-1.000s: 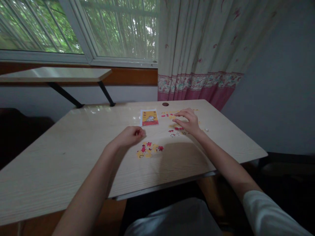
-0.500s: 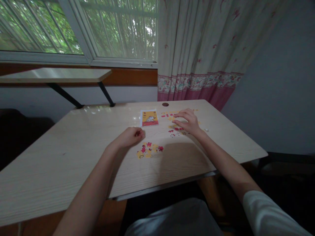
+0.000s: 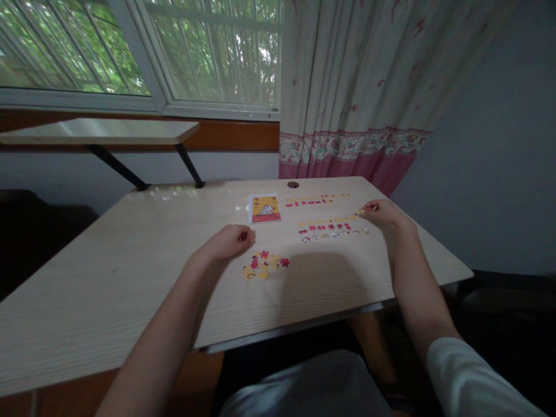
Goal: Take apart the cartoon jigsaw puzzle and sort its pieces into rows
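My right hand (image 3: 382,212) pinches a small yellow puzzle piece (image 3: 358,213) at the right end of a row of yellow pieces (image 3: 324,222). Below that row run a row of red pieces (image 3: 328,227) and a row of white pieces (image 3: 332,235). My left hand (image 3: 232,239) rests on the table with its fingers curled closed; what they hold, if anything, is hidden. In front of it lies a loose cluster of red and yellow pieces (image 3: 263,264). A printed picture card (image 3: 266,208) of a white cartoon animal lies flat beyond my left hand.
More yellow pieces (image 3: 304,199) and red pieces (image 3: 306,204) lie in rows near the back of the wooden table (image 3: 152,272). A raised shelf (image 3: 130,130) on dark legs stands at the back left. A cable hole (image 3: 293,185) is by the curtain (image 3: 347,139).
My right hand has moved right, from over the middle of the rows to the right end of the yellow row, and its fingers have closed into a pinch. My left hand stays in place.
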`<state>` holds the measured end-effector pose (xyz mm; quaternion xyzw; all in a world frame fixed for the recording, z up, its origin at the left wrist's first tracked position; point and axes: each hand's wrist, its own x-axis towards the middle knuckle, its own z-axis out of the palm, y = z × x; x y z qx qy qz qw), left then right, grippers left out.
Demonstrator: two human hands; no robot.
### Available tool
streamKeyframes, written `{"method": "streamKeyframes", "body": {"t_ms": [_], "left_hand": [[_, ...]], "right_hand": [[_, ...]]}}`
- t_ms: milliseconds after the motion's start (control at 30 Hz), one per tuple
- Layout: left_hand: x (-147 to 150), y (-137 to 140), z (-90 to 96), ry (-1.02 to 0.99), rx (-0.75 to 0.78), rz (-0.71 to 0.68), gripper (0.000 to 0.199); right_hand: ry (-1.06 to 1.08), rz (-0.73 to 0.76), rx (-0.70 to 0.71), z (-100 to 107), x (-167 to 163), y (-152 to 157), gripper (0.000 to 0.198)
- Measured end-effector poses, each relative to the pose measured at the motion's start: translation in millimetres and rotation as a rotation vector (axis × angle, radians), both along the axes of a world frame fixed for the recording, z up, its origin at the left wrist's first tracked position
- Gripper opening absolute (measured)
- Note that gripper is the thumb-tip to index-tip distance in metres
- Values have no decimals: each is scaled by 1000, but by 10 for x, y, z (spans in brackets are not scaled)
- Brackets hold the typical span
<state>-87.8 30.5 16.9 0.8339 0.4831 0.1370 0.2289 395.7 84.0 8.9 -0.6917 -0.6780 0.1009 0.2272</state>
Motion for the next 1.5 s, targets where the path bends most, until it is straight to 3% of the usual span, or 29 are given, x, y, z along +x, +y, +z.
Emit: {"method": "streamKeyframes", "body": {"t_ms": [167, 400, 533, 633, 833, 967, 1100, 1200, 1333, 1500], "left_hand": [[-8, 12, -24, 15, -4, -15, 17], [-21, 10, -33, 46, -12, -11, 17], [-7, 10, -33, 47, -43, -14, 17], [13, -1, 12, 49, -81, -25, 19], [67, -165, 222, 199, -135, -69, 39], [83, -367, 240, 255, -76, -132, 53], [92, -553, 109, 228, 180, -178, 59], [108, -643, -51, 168, 284, -209, 60], [155, -713, -236, 214, 299, -237, 61], [275, -750, -304, 313, 262, -287, 60]], "right_hand": [[17, 27, -176, -105, 100, 64, 18], [-22, -30, -191, -63, 112, 47, 17], [-53, -28, -133, 92, -147, -2, 23], [-40, 164, -35, 205, -599, -56, 20], [54, 753, -154, 230, -1709, -398, 20], [-63, 984, -159, 165, -2113, -627, 20], [-114, 1016, -160, 102, -2240, -688, 25], [-147, 1038, -162, 90, -2264, -680, 20], [-176, 1023, -194, 129, -2232, -679, 16], [-208, 952, -291, 239, -2148, -726, 16]]}}
